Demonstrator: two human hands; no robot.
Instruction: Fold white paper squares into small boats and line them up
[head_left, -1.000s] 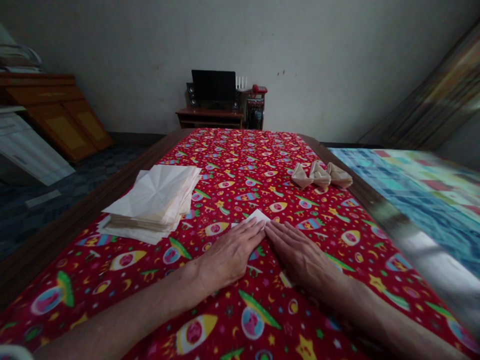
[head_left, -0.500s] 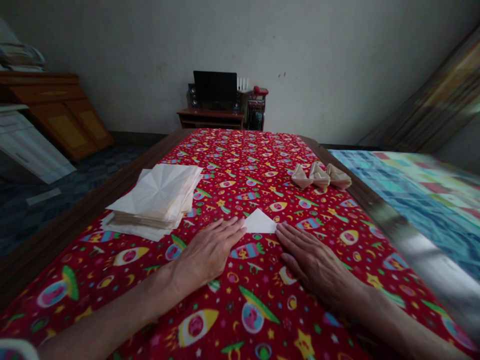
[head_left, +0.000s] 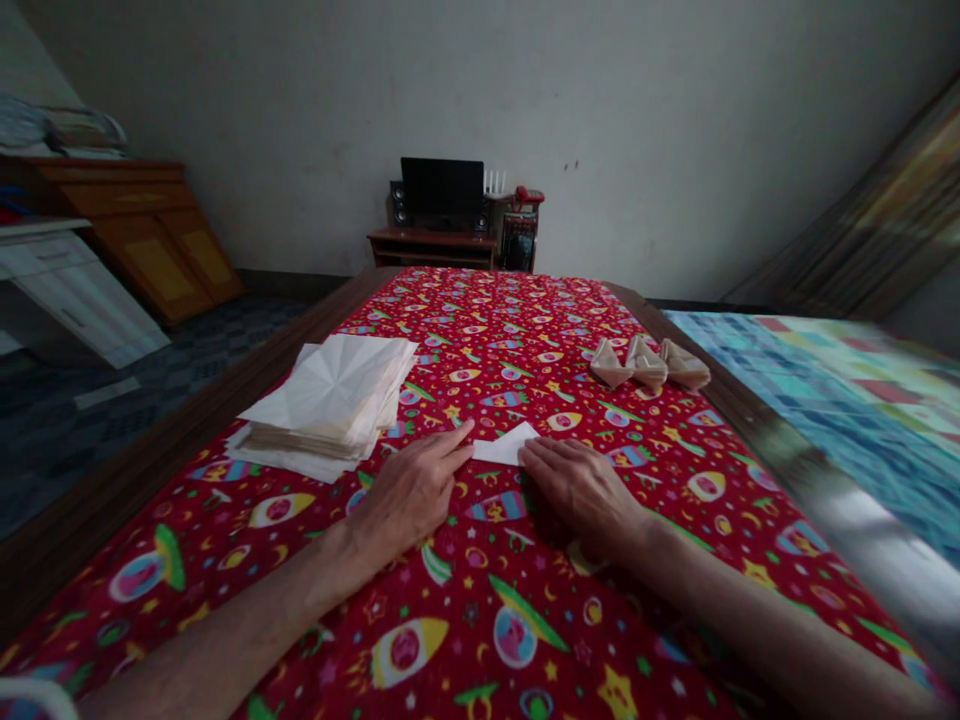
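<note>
A small white folded sheet of paper (head_left: 504,447) lies on the red patterned tablecloth in front of me, narrow at its left end and peaked towards the right. At that left end, my left hand (head_left: 420,482) pinches the paper, its index finger stretched forward. My right hand (head_left: 577,488) holds the other end with fingers pressed together, covering the right corner. Left of my hands sits a stack of creased white paper squares (head_left: 330,385). Several folded paper pieces (head_left: 646,364) stand in a row at the right.
The table's dark wooden edge (head_left: 300,345) runs along the left. Beyond the table are a desk with a monitor (head_left: 442,190) and a red telephone (head_left: 529,195). A bed with a patterned cover (head_left: 810,400) lies to the right; wooden cabinets (head_left: 157,230) stand at the left.
The paper has gone from an even triangle to a shape with a narrow left strip. My right hand has moved left over its right side; my left fingers have bent. The view has shifted slightly.
</note>
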